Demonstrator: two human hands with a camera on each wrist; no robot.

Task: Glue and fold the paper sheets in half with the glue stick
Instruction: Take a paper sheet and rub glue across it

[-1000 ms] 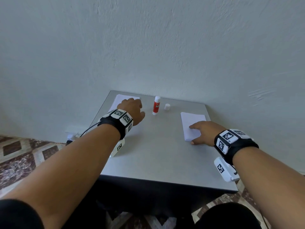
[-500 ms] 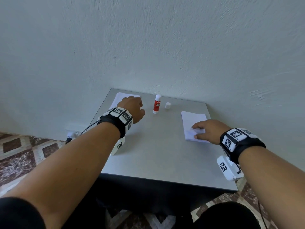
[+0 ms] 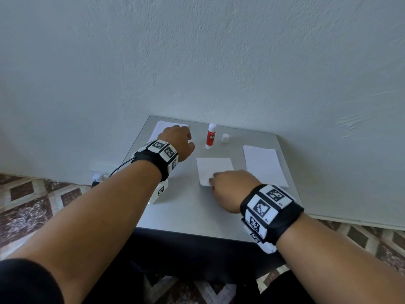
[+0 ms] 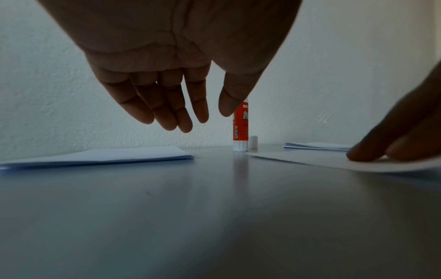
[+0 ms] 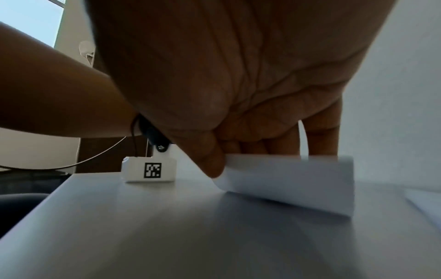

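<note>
Fingers of the right hand pinched a single paper sheet's near edge at mid-desk, the left hand hung slack and empty near the uncapped glue stick, so laying it flat seemed wise.

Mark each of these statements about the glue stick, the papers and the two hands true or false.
1. The glue stick stands upright with its cap off beside it. True.
2. The right hand grips the glue stick. False: it pinches the near edge of a single paper sheet at mid-table.
3. The left hand holds nothing. True.
4. Only one paper stack lies on the table. False: one lies far left, another right.
</note>
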